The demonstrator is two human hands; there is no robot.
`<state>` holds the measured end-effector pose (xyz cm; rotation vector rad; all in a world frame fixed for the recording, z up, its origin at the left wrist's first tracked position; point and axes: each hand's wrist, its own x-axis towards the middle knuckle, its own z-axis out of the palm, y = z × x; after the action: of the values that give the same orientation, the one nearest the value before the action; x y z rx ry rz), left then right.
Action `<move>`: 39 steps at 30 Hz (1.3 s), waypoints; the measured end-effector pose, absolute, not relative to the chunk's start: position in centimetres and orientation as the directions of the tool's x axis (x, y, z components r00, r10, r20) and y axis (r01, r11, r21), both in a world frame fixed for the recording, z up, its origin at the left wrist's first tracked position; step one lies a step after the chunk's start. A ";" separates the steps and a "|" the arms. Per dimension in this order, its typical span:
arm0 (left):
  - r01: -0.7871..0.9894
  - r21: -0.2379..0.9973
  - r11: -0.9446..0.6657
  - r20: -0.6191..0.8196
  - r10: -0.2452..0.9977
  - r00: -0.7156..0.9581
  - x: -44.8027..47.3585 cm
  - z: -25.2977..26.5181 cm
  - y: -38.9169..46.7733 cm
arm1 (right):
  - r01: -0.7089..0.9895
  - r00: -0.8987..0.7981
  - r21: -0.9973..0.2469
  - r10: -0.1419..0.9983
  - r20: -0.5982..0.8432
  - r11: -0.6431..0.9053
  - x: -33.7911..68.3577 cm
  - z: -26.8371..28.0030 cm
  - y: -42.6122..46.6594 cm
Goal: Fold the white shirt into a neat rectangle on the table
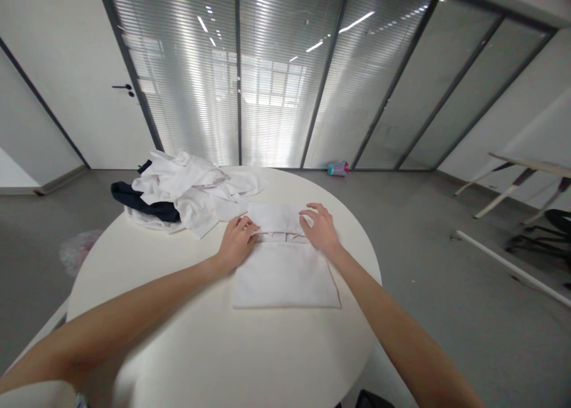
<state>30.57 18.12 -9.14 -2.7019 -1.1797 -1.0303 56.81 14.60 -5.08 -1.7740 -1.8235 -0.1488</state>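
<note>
A white piece of clothing (285, 277), neatly folded into a rectangle, lies flat on the round white table (178, 348); its exact kind does not show. Its far part is a folded flap (279, 216), with a narrow gap of layered cloth in front of it. At the flap's left corner, my left hand (238, 241) is closed, fingertips pinching the cloth edge. Over the right end of the flap rests my right hand (320, 226), fingers apart and bent, fingertips on or just above the cloth.
At the table's far left lies a rumpled pile of white clothes (196, 185) with a dark navy piece (145, 203). Beyond the table, a striped cup-like item (338, 169) lies by the glass partition. A clear plastic bag (78, 250) sits on the floor at left.
</note>
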 end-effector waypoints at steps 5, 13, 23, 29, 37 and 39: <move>0.677 0.060 -0.733 0.552 0.590 0.589 30.6 -8.7 17.6 | 0.974 -0.118 -0.151 0.947 0.298 0.169 53.9 -5.0 17.7; 0.698 0.207 -0.685 0.375 0.715 0.590 30.8 -6.7 19.2 | 0.992 -0.104 -0.071 0.993 0.057 0.108 53.3 -7.6 18.3; 0.647 0.209 -0.733 0.276 0.679 0.680 35.2 -6.8 25.5 | 0.982 -0.133 -0.137 0.991 -0.025 0.128 53.5 -7.3 18.5; 0.651 0.154 -0.743 0.120 0.668 0.734 35.1 -8.4 25.9 | 0.919 -0.155 -0.352 0.984 0.092 0.177 54.3 -6.9 18.7; 0.435 0.090 -0.896 0.362 0.436 0.824 34.6 -7.7 24.5 | 0.652 -0.563 -0.386 0.758 0.329 0.652 53.4 -2.3 5.3; 0.281 0.093 -0.955 0.375 0.295 0.879 34.7 -7.1 23.9 | 0.641 -0.674 -0.234 0.682 0.284 0.731 52.9 -2.8 1.5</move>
<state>34.70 23.92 -7.07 -3.0797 -0.4724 -0.6242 52.88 1.48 -2.76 -1.0244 -2.5829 0.1624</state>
